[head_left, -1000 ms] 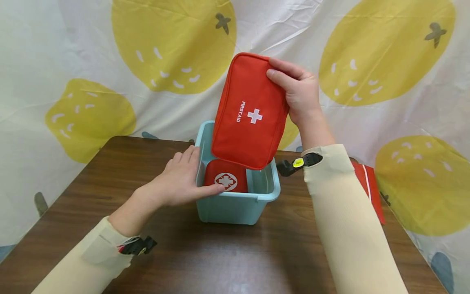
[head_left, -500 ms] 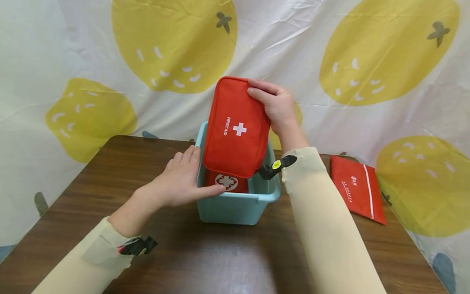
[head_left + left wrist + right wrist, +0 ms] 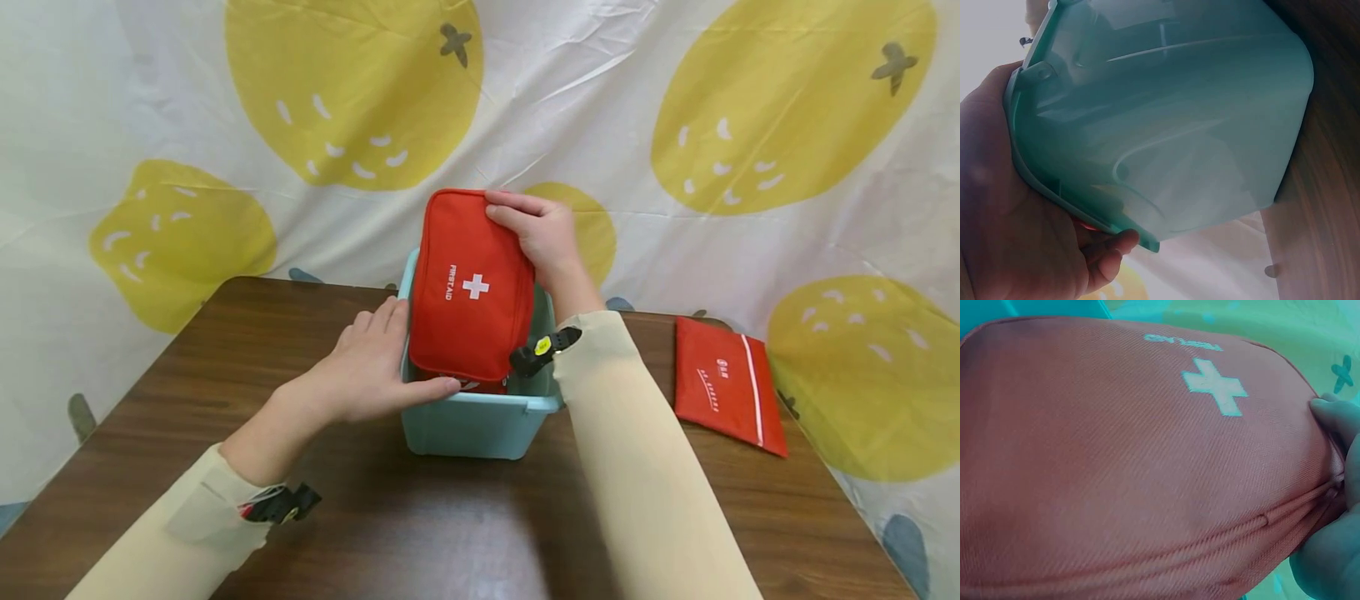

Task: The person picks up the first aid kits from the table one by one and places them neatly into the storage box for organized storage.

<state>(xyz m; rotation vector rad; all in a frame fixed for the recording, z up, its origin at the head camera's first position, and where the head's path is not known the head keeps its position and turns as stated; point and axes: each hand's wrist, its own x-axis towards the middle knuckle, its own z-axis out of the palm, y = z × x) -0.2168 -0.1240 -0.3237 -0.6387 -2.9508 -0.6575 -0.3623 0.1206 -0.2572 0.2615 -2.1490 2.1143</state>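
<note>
A red first aid pouch (image 3: 468,325) with a white cross stands on end, its lower part inside the light blue plastic bin (image 3: 472,429). Its upper right corner is pinched between the thumb and fingers of my right hand (image 3: 546,237); the right wrist view shows the pouch's zipper (image 3: 1210,550) close up. My left hand (image 3: 363,367) lies over the bin's left rim with fingers extended, thumb along the near rim. The left wrist view shows that hand (image 3: 1029,244) against the rim from outside. Beneath the pouch, another red item (image 3: 491,387) in the bin is mostly hidden.
A flat red pouch (image 3: 723,383) with a white stripe lies at the right of the brown wooden table (image 3: 300,350). A white curtain (image 3: 540,100) printed with yellow fruit hangs directly behind the table.
My right hand has brought the first aid pouch down and left into the bin, covering most of the red item there. The flat pouch has come into fuller view; the left hand stays put.
</note>
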